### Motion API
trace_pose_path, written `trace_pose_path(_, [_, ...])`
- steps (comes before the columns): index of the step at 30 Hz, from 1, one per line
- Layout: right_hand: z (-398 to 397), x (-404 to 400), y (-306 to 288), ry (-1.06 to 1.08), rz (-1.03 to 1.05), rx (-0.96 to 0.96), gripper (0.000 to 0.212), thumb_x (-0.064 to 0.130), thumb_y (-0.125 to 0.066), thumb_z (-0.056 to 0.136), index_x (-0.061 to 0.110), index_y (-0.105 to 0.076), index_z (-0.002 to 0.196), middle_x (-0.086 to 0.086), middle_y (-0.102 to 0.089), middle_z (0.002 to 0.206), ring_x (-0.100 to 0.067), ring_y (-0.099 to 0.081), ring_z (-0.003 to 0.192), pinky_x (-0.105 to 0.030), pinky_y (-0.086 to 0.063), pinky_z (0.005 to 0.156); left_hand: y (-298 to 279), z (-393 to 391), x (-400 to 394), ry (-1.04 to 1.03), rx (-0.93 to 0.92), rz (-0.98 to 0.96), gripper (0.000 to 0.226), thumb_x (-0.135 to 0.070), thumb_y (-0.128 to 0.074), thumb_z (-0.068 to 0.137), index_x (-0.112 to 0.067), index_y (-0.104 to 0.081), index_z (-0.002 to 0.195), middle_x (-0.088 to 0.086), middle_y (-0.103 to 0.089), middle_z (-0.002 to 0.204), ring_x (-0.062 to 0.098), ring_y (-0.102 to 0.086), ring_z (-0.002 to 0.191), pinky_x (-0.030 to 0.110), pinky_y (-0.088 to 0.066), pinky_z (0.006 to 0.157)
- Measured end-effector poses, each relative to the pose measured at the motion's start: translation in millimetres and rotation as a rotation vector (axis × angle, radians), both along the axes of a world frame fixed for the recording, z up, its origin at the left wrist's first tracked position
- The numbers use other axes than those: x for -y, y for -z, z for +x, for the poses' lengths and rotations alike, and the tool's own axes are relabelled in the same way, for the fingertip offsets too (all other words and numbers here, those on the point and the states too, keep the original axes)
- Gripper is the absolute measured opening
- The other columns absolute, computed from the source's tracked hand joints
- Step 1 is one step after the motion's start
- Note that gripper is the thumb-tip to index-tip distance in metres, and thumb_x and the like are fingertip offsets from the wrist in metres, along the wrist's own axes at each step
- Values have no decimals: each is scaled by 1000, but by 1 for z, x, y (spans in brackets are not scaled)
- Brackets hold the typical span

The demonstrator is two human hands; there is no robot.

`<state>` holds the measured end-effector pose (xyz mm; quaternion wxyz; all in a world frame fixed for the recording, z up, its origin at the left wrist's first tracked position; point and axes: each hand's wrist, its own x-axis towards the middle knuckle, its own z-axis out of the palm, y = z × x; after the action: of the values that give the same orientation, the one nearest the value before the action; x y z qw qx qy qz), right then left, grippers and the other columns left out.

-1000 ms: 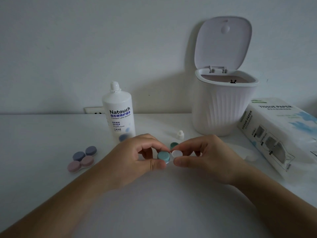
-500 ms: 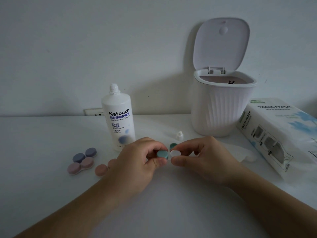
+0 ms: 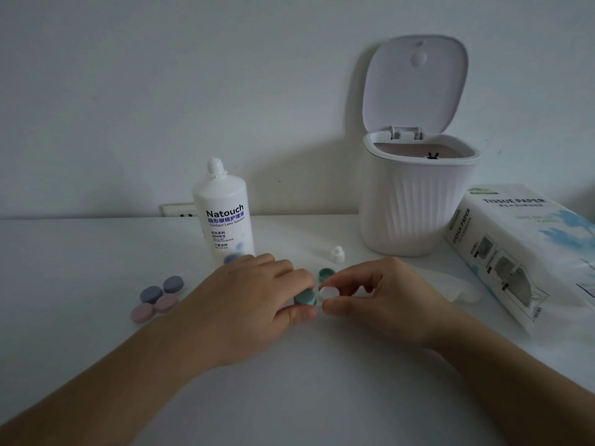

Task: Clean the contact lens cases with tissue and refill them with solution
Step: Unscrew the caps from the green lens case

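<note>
Lens case (image 3: 317,296) pinched between left hand (image 3: 248,304), right hand (image 3: 383,294).

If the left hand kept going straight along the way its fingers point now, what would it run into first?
The left hand points rightward, gripping the teal cap. Straight ahead, it would likely first meet the white well pinched by the right hand, then that hand's fingers; depth is unclear.

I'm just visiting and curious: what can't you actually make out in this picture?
- Head view: contact lens case mostly hidden by both hands' fingers.
- Bin contents: the rim blocks them.
- Tissue pack: cut off at the right edge.
- Bottle small print: too small.
</note>
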<state>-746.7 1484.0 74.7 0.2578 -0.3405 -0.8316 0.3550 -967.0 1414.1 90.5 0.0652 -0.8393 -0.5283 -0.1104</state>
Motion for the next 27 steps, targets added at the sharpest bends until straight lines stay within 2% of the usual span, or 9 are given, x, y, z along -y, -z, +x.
trace_pose_path(2, [0,1,-1,-3,-1,3,21,43,-79,79,51,-72,98,14,-71,89,-1,-62,75,-4,-42,70,-3,0,-1,24,-114,47,52,-62,-13,97,-30,-54,102,-11,-49,85,12,-40,79,30,-34,74])
trace_pose_path(6, [1,1,-2,-12,-14,-10,22,45,-78,78,49,-71,98,13,-71,91,0,-61,74,-5,-42,71,-11,-5,-8,114,-233,169,47,-55,-24,103,-26,-56,86,-8,-51,75,16,-44,70,30,-37,67])
trace_pose_path(10, [1,3,-2,-50,15,-8,23,46,-78,78,44,-72,101,8,-72,92,-7,-64,78,-8,-43,70,-14,-5,-17,215,-297,153,43,-55,-27,102,-24,-46,77,-8,-51,71,17,-46,68,32,-41,67])
trace_pose_path(14, [1,3,-1,-59,10,-7,22,46,-79,79,47,-72,100,8,-72,91,-7,-64,77,-9,-43,70,-17,-4,-24,291,-323,147,37,-53,-33,99,-25,-36,74,-8,-51,64,16,-47,62,31,-43,64])
trace_pose_path(18, [2,3,-2,-47,7,-21,20,40,-81,80,45,-73,98,10,-72,90,-4,-63,75,-6,-42,68,-15,-5,-27,266,-296,114,38,-56,-29,98,-26,-34,74,-11,-42,64,14,-39,65,29,-36,65])
trace_pose_path(21, [1,3,-1,-48,5,-19,20,40,-81,80,45,-72,98,8,-71,91,-4,-62,73,-10,-42,69,-9,-6,-25,235,-239,51,40,-57,-28,97,-25,-36,75,-11,-37,67,13,-35,67,29,-31,65])
trace_pose_path(27, [1,4,-1,-53,6,-38,19,38,-80,82,46,-73,97,10,-72,92,-8,-62,77,-8,-42,69,-4,-6,-23,106,-81,-92,48,-66,-24,85,-22,-41,73,-8,-44,64,11,-43,66,39,-45,65])
